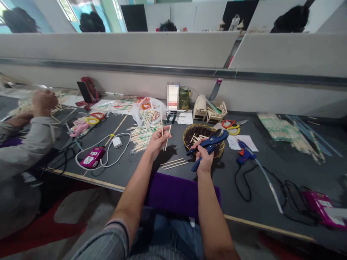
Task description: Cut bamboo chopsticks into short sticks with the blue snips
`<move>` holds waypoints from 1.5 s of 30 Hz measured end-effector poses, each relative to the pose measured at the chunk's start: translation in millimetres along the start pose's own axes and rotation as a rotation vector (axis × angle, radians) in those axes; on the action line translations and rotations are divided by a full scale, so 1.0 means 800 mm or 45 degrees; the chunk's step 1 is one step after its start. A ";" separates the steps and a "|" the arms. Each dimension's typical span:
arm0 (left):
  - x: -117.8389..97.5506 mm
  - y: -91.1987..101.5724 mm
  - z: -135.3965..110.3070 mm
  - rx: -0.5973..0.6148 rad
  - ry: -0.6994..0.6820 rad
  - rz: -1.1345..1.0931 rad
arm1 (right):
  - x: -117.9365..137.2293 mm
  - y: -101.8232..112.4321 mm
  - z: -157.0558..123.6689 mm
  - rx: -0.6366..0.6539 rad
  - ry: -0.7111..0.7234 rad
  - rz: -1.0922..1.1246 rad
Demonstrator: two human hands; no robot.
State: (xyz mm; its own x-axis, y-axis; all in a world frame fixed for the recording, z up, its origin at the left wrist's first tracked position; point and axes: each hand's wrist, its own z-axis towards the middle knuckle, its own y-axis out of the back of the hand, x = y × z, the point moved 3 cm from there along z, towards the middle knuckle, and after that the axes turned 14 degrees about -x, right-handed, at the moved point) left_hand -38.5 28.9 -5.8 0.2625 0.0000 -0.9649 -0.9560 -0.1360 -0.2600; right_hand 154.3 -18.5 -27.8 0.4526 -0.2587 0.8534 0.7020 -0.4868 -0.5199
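Left grip point(157, 142): two sticks point(162, 123); right grip point(205, 159): one blue cutter point(210, 141)

both forearms point(136, 183) stretch forward, left fingers point(164, 138) closed in a pinch, right fingers point(201, 148) curled.

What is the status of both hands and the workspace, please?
Left hand holding thin pale wooden sticks. Right hand gripping blue hand cutter. Possibly in the way: round brown woven basket.
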 end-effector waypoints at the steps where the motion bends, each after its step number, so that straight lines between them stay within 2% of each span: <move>1: 0.005 0.000 0.003 -0.010 0.048 -0.101 | -0.003 -0.001 -0.001 0.028 -0.014 -0.014; 4: 0.021 0.007 0.007 -0.100 0.156 -0.281 | -0.007 -0.005 -0.007 0.111 -0.020 -0.036; 9: 0.034 0.023 0.010 -0.242 0.267 -0.395 | -0.013 -0.009 -0.014 0.184 -0.032 -0.095; 13: 0.039 0.024 0.014 -0.233 0.410 -0.469 | -0.018 -0.009 -0.016 0.218 -0.064 -0.121; 16: 0.039 0.022 0.012 -0.190 0.427 -0.521 | -0.021 -0.009 -0.016 0.230 -0.067 -0.137; 20: 0.038 0.021 0.007 -0.169 0.348 -0.465 | -0.023 -0.009 -0.018 0.218 -0.081 -0.166; 24: 0.046 0.019 0.004 -0.208 0.295 -0.231 | -0.023 -0.010 -0.019 0.219 -0.058 -0.216; 26: 0.049 0.016 0.004 -0.226 0.203 -0.083 | -0.022 -0.011 -0.020 0.232 -0.044 -0.234; 30: 0.048 0.007 0.002 -0.251 -0.092 0.092 | -0.022 -0.011 -0.021 0.247 -0.053 -0.253; 32: 0.050 0.003 0.000 -0.235 -0.133 0.137 | -0.022 -0.011 -0.021 0.249 -0.063 -0.258; 36: 0.057 -0.005 -0.002 -0.194 -0.124 0.193 | -0.022 -0.012 -0.022 0.252 -0.064 -0.269; 45: 0.062 -0.010 -0.006 -0.135 -0.292 0.082 | -0.022 -0.015 -0.024 0.252 -0.058 -0.270</move>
State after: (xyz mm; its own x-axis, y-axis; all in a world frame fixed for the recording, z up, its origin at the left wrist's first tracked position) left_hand -16.8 25.1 -51.3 0.1532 0.2111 -0.9654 -0.9474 -0.2465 -0.2042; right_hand 127.5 -24.4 -35.6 0.3052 -0.1287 0.9435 0.8753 -0.3523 -0.3312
